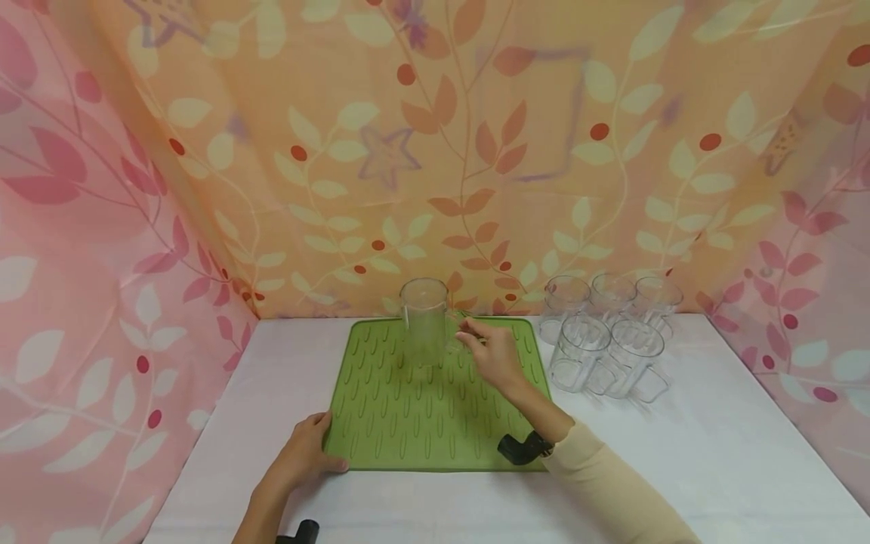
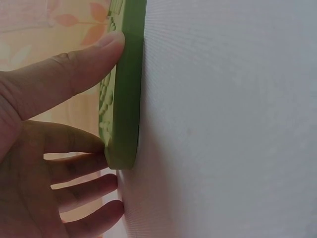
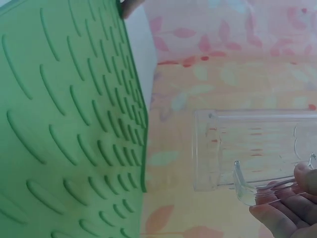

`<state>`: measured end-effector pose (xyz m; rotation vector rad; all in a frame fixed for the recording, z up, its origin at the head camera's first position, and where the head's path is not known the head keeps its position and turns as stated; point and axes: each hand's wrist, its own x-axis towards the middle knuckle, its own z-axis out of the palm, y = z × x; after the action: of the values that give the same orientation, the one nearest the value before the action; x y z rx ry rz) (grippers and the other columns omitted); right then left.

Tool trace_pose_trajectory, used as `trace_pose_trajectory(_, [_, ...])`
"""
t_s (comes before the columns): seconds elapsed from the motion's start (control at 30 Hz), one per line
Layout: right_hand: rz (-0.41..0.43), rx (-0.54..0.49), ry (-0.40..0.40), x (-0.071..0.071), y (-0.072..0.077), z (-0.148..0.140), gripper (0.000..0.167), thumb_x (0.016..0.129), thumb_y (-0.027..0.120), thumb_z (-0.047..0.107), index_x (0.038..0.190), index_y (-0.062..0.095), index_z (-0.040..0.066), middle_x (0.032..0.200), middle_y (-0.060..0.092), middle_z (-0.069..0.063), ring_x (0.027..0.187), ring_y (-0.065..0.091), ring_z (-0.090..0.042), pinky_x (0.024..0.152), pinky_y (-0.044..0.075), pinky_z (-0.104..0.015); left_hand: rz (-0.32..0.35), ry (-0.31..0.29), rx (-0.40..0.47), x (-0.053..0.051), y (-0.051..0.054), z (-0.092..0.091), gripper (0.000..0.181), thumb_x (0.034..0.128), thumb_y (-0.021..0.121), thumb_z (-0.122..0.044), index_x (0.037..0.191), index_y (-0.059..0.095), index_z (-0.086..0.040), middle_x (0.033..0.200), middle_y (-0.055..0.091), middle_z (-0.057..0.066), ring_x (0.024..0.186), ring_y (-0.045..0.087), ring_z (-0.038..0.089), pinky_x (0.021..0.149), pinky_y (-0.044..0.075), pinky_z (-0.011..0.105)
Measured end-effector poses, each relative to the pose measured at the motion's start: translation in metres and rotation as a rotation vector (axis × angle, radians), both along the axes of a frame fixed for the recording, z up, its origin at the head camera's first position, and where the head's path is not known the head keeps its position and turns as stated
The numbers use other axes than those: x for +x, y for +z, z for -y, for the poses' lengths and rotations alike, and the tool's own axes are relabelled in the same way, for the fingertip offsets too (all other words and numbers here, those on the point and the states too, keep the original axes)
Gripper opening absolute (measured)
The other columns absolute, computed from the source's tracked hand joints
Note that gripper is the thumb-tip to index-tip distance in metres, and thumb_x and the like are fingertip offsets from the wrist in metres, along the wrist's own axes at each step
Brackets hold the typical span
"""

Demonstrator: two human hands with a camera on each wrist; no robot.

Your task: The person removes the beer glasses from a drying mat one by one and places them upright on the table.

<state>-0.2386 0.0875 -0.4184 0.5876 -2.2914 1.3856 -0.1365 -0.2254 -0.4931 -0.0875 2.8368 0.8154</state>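
A clear mug (image 1: 424, 325) is gripped at its handle (image 3: 262, 191) by my right hand (image 1: 495, 355), fingers and thumb around it. It is upright over the back part of a green ribbed mat (image 1: 408, 423). The right wrist view shows a gap between the mug's base and the mat. At the mat's near left corner, my left hand (image 1: 302, 452) rests with its thumb on the front edge and its fairly straight fingers along the left side. In the left wrist view that thumb (image 2: 94, 62) touches the mat's rim (image 2: 129, 99).
Several clear mugs (image 1: 581, 355) stand upright in two rows on the white table (image 1: 720, 453), right of the mat. Patterned cloth (image 1: 435, 189) hangs behind and at both sides. A black wrist device (image 1: 523, 448) is at my right wrist, above the mat's near right corner.
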Motion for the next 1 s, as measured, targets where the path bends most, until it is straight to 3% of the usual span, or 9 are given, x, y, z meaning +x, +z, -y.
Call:
trace_pose_trajectory(0.23, [-0.018,0.014,-0.014,0.003,0.007,-0.011,0.023,0.088,0.069,0.008,0.107,0.073,-0.005,0.090,0.075,-0.017,0.073,0.071,-0.028,0.045,0.038,-0.019,0.000,0.000,-0.004,0.001,0.000,0.001,0.104,0.0616,0.091,-0.023,0.143,0.036,0.013,0.144,0.041,0.032,0.134,0.036,0.051,0.110,0.033,0.064])
trace_pose_trajectory(0.4, [-0.016,0.012,-0.019,0.007,0.010,-0.021,0.023,0.088,0.069,0.006,0.108,0.072,-0.006,0.093,0.075,-0.018,0.075,0.071,-0.028,0.061,0.058,-0.026,-0.005,-0.013,-0.009,0.004,0.000,0.000,0.103,0.0625,0.090,-0.022,0.142,0.036,0.014,0.143,0.041,0.034,0.133,0.036,0.052,0.110,0.033,0.063])
trace_pose_trajectory(0.6, [0.021,0.012,-0.024,0.016,0.015,-0.034,0.027,0.088,0.069,0.007,0.113,0.070,-0.005,0.097,0.075,-0.017,0.083,0.073,-0.028,0.069,0.061,-0.035,-0.008,-0.012,-0.012,0.005,0.000,0.000,0.102,0.0627,0.090,-0.022,0.142,0.037,0.013,0.143,0.042,0.033,0.133,0.037,0.051,0.110,0.033,0.064])
trace_pose_trajectory(0.8, [-0.006,0.017,-0.013,0.019,0.015,-0.048,0.022,0.087,0.070,0.004,0.107,0.073,-0.003,0.092,0.076,-0.015,0.083,0.073,-0.028,0.069,0.061,-0.028,-0.020,-0.012,-0.019,0.003,0.001,0.000,0.103,0.0621,0.090,-0.023,0.142,0.037,0.013,0.143,0.042,0.032,0.133,0.037,0.050,0.109,0.033,0.064])
trace_pose_trajectory(1.0, [-0.024,0.078,-0.033,0.022,0.003,-0.061,0.014,0.086,0.071,0.003,0.099,0.075,0.000,0.087,0.076,-0.012,0.079,0.072,-0.024,0.064,0.058,-0.021,-0.013,-0.007,-0.012,0.001,0.000,0.000,0.103,0.0621,0.091,-0.022,0.143,0.037,0.012,0.144,0.042,0.032,0.134,0.037,0.050,0.110,0.033,0.063])
